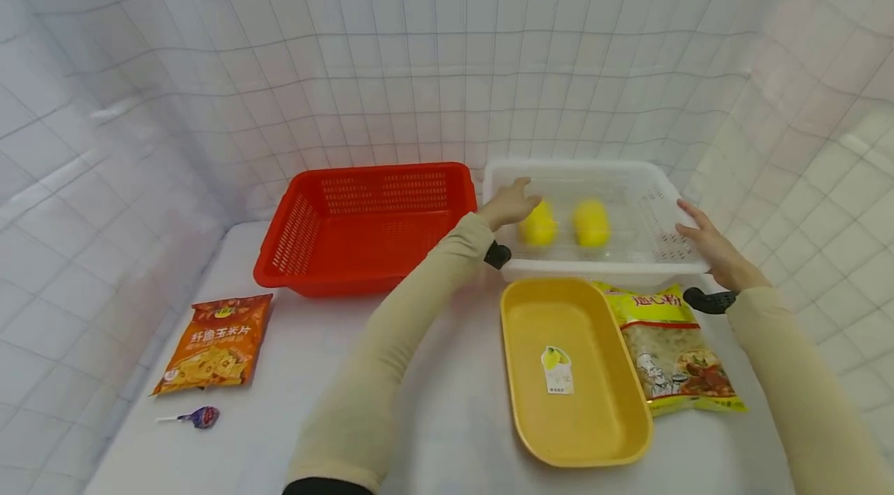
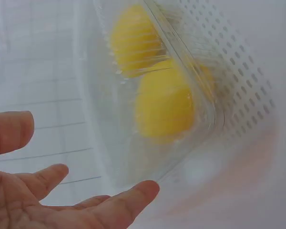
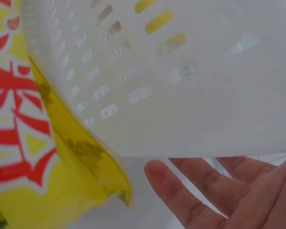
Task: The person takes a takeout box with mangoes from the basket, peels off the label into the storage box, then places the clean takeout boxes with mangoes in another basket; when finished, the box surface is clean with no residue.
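Observation:
A white basket [image 1: 608, 268] with slotted walls stands at the back right. Inside it lies a clear plastic box [image 2: 181, 52] holding two yellow lemon-like fruits [image 1: 591, 223]. My left hand [image 1: 511, 204] reaches over the basket's left side with fingers spread. In the left wrist view those fingers [image 2: 119, 205] lie beside the clear box and grip nothing; whether a fingertip touches it I cannot tell. At the basket's right end is my right hand [image 1: 719, 253], its fingers [image 3: 200, 179] extended close to the white wall; contact is unclear.
A red basket [image 1: 282, 278] stands left of the white one. In front lie a yellow tray [image 1: 580, 425] with a lemon label and a yellow pasta bag [image 1: 673, 347]. An orange snack bag [image 1: 220, 344] and a lollipop [image 1: 205, 417] are at left. White tiled sheeting surrounds the table.

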The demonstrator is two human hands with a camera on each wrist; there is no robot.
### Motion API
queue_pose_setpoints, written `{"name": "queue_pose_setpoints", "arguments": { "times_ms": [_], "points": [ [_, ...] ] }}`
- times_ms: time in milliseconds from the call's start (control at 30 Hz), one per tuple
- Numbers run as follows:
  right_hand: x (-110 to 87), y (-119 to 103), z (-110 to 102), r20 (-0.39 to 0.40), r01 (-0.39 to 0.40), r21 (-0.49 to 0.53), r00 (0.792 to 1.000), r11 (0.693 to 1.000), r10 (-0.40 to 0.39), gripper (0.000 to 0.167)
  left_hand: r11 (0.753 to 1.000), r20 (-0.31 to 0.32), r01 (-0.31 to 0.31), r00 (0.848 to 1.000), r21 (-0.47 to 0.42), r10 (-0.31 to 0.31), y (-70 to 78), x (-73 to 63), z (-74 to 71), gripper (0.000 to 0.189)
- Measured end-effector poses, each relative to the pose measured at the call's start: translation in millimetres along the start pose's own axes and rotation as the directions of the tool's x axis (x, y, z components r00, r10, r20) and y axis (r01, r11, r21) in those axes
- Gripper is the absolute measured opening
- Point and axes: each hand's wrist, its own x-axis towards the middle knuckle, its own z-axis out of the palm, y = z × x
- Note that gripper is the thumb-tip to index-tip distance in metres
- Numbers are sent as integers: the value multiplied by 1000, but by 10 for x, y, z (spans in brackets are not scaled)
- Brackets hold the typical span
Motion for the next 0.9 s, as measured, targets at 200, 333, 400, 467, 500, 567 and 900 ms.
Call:
{"name": "queue_pose_setpoints", "arguments": {
  "times_ms": [200, 333, 400, 467, 500, 567, 900],
  "points": [
    [10, 3, -81, 16, -7, -48, 1000, 999, 8, 64, 980, -74, -197, 977, 19, 198, -34, -606, -217, 42],
    [1, 16, -151, 23, -8, -67, 1000, 998, 10, 64, 965, -150, -260, 954, 19, 260, -194, -994, -186, 34],
    [-27, 32, -199, 22, -9, -84, 1000, 996, 11, 64, 959, -172, -281, 943, 49, 285, -276, -1186, -128, 31],
    [-70, 49, -245, 12, 1, -126, 1000, 992, 0, 65, 955, -171, -285, 940, 82, 295, -379, -1364, -59, 29],
    [-85, 56, -260, 2, 8, -155, 1000, 988, -8, 66, 954, -166, -288, 940, 84, 298, -441, -1451, -30, 28],
    [-107, 65, -279, -14, 29, -204, 999, 979, -33, 68, 951, -156, -298, 938, 89, 308, -592, -1614, 16, 27],
    [-285, -51, -168, -316, 60, -659, 882, 750, -348, 50, 977, -229, -199, 951, 69, 210, -1258, -2366, 30, 16]
  ]
}}
